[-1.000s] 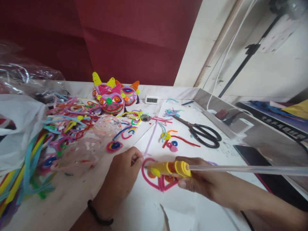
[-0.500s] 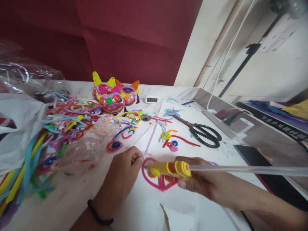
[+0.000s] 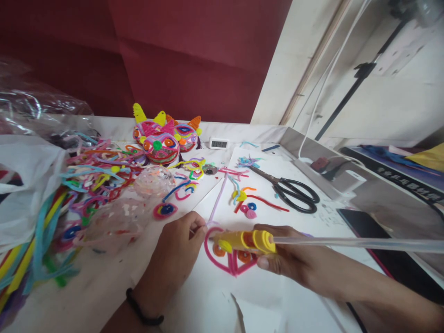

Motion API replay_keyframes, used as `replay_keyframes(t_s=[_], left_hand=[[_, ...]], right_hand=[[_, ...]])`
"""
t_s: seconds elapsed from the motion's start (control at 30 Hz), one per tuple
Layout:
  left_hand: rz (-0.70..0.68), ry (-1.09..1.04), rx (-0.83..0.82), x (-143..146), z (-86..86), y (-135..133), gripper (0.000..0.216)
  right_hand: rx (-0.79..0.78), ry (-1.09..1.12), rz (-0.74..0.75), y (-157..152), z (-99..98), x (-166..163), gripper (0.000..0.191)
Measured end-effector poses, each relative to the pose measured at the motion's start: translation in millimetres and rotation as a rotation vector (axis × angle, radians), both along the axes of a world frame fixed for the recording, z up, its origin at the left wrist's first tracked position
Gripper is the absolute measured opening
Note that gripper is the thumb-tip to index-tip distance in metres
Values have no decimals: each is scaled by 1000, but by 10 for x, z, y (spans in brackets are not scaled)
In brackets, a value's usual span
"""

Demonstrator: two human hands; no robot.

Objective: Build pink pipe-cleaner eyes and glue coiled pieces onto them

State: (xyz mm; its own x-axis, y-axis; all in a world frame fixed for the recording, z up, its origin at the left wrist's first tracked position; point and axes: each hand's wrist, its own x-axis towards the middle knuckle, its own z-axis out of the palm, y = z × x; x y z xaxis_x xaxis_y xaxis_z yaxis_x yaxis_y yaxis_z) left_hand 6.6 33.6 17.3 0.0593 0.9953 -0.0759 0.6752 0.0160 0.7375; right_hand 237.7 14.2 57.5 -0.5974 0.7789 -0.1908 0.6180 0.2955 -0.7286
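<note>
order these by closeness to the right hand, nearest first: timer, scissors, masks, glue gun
1. Glue gun: held in the right hand
2. Scissors: just beyond the hand
3. Timer: far back, leftward
4. Masks: also back, farther left

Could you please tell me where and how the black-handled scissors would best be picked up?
Probably by the black handle loops, coming from the near right side: the scissors lie flat with the loops toward that side, while the blades point away to the left, toward the blue clippings.
</note>
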Motion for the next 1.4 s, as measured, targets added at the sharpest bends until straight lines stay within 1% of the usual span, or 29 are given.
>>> replay_keyframes(t_s=[0.07,0.33,0.53,0.73,0.9,1.03,1.2,1.4], left_hand=[[3,5,7,1,2,0,11],[0,15,16,-11,-25,3,11],[-5,27,22,-15,-35,2,11],[-4,16,3,-9,-26,-4,11],[-8,39,10,-4,-28,6,11],[-3,45,2,-1,-43,8,11],[6,50,11,-3,-48,10,11],[0,15,-3,-5,-41,19,11]], right_hand=[[1,-6,-9,4,-10,6,41],[2,12,2,-5,-2,0,39],[16,39,25,-18,5,-20,30],[13,-27,-2,-2,4,-2,37],[17,-23,-6,1,24,13,42],[40,-23,-20,5,-6,36,45],[36,-36,-11,15,-22,41,44],[48,22,30,1,-8,5,37]])
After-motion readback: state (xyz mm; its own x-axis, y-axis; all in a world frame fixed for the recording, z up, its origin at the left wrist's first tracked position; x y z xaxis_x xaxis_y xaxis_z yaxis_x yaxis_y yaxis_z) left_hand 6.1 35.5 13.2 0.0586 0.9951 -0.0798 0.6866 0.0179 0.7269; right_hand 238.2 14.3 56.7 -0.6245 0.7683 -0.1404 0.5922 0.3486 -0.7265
